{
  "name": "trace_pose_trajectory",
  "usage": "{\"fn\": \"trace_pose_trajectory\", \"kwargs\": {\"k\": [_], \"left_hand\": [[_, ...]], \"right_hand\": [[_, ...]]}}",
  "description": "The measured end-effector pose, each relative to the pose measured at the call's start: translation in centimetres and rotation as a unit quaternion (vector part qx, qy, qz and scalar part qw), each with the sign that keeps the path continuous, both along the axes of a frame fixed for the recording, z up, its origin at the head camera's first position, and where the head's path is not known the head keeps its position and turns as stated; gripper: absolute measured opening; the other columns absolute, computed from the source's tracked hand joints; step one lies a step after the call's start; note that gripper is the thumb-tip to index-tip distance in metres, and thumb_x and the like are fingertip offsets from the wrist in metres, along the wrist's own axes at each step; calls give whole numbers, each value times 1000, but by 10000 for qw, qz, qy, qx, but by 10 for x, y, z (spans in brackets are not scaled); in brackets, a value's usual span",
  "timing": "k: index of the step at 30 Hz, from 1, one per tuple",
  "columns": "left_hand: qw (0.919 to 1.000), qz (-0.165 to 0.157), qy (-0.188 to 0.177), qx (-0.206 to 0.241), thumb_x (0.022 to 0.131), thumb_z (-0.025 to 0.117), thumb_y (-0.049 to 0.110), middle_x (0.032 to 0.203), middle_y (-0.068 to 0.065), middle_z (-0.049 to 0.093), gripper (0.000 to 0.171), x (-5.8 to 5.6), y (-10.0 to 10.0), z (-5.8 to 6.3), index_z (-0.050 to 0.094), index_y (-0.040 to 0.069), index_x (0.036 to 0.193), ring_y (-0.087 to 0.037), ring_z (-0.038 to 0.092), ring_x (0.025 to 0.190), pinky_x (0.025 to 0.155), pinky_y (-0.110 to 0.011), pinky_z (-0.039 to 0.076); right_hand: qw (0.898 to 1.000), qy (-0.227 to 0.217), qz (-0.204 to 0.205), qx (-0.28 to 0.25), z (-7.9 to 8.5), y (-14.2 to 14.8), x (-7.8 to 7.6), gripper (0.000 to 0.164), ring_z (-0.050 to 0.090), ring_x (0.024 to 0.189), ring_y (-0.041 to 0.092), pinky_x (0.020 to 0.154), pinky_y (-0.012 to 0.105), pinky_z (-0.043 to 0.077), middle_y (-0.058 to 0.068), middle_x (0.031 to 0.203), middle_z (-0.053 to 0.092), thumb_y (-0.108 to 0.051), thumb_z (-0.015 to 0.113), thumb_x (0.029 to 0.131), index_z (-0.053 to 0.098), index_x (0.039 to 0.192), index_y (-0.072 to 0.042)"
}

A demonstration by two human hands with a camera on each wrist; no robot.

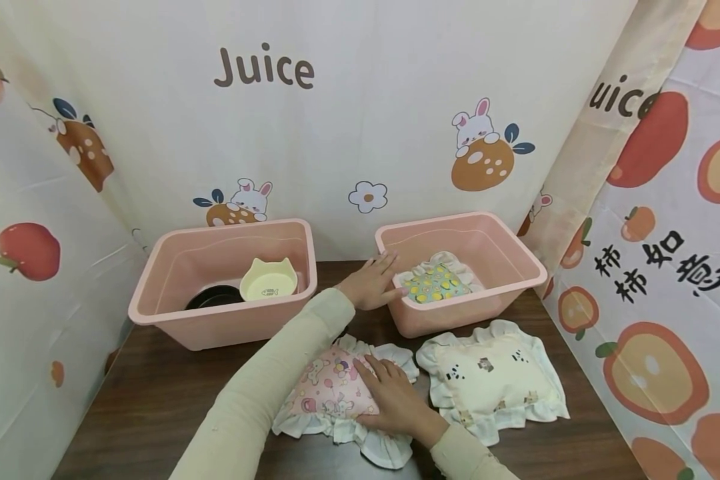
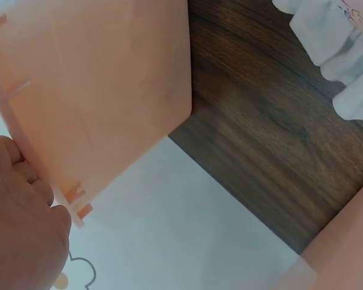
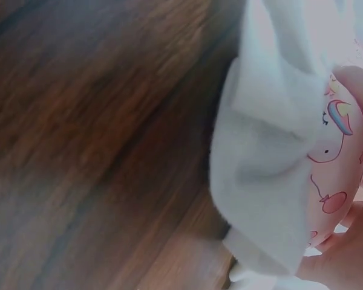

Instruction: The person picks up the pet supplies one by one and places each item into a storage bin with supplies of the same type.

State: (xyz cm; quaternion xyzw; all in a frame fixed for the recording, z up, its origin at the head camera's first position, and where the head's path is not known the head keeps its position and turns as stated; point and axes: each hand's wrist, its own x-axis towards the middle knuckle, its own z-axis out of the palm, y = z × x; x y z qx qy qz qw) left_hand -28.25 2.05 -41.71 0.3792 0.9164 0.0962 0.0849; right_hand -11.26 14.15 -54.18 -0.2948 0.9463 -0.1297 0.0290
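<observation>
A small pink pillow [image 1: 321,393] with a white ruffled edge and cartoon print lies on the dark table. My right hand [image 1: 394,400] grips it from above, thumb and fingers spread across its print. In the right wrist view, the pink cloth [image 3: 336,175] bulges between thumb and fingers. My left hand [image 1: 367,283] holds the left rim of the right pink bin [image 1: 450,310], fingers hooked over the edge; the left wrist view shows this hand [image 2: 24,217] at the rim. A yellow-and-green ruffled pillow [image 1: 438,283] lies inside that bin.
A cream ruffled pillow [image 1: 495,373] lies on the table right of my right hand. The left pink bin [image 1: 216,330] holds a pale yellow cat-shaped dish [image 1: 269,280] and a black round item [image 1: 216,295]. Printed curtains [image 1: 336,133] stand behind and at both sides.
</observation>
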Motion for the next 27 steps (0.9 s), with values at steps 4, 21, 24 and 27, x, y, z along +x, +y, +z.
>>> {"fn": "trace_pose_trajectory", "kwargs": {"k": [4,21,24,27], "left_hand": [[10000,-24,12,-48,100,31,54,161,-12,5,77,0,1,1,5,5,154,-26,2,148,119,-42,9],[9997,49,-103,-214,100,32,54,162,-10,3,77,3,0,8,5,6,154,-24,2,148,119,-39,8],[9996,51,-123,-261,100,32,54,161,-10,3,77,4,0,9,5,6,154,-23,1,148,119,-39,8],[9995,58,-153,-253,100,33,53,161,-11,3,77,4,1,11,4,6,154,-23,1,148,119,-40,8]], "right_hand": [[9999,87,-25,-50,2,-1,0,94,44,125,32,91,53,44,14,148,37,-57,70,78,27,152,-18],[9949,802,152,-595,29,15,21,85,47,113,26,82,46,45,12,133,49,-39,76,70,43,144,-14],[9940,868,123,-658,36,21,27,85,47,113,25,82,45,43,12,132,49,-38,77,68,44,144,-14],[9939,912,36,-613,43,27,32,87,47,113,24,82,43,42,10,132,50,-39,78,67,45,143,-16]]}}
